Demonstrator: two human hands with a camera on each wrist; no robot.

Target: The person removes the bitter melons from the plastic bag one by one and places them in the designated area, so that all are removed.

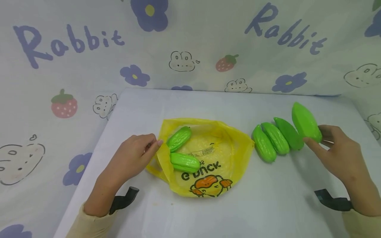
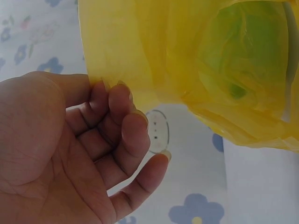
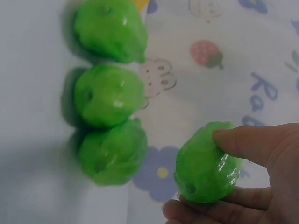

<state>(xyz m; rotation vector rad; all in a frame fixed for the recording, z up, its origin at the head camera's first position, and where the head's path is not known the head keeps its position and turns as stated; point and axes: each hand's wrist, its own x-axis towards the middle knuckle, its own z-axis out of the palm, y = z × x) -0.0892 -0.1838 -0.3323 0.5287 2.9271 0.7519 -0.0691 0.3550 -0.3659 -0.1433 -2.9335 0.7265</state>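
Observation:
A yellow plastic bag point(image 1: 235, 155) lies with its mouth spread, two green vegetable-like pieces point(image 1: 185, 162) inside at its left. The left hand point(image 1: 131, 158) pinches the bag's left rim; in the left wrist view the thumb and index finger of the left hand point(image 2: 98, 140) hold the yellow film point(image 2: 135, 51). At the right, the right hand point(image 1: 342, 155) grips a green piece point(image 1: 306, 122) between thumb and fingers, raised above the table. Three similar pieces point(image 1: 275, 138) lie side by side just left of it. The right wrist view shows the right hand point(image 3: 243, 177) holding the piece point(image 3: 205, 168).
A white table point(image 1: 202, 221) carries everything. Behind it hangs a pale cloth point(image 1: 202, 36) printed with flowers, strawberries, rabbits and lettering. A black strap piece point(image 1: 123, 201) shows at the left wrist and another point(image 1: 334, 201) at the right wrist.

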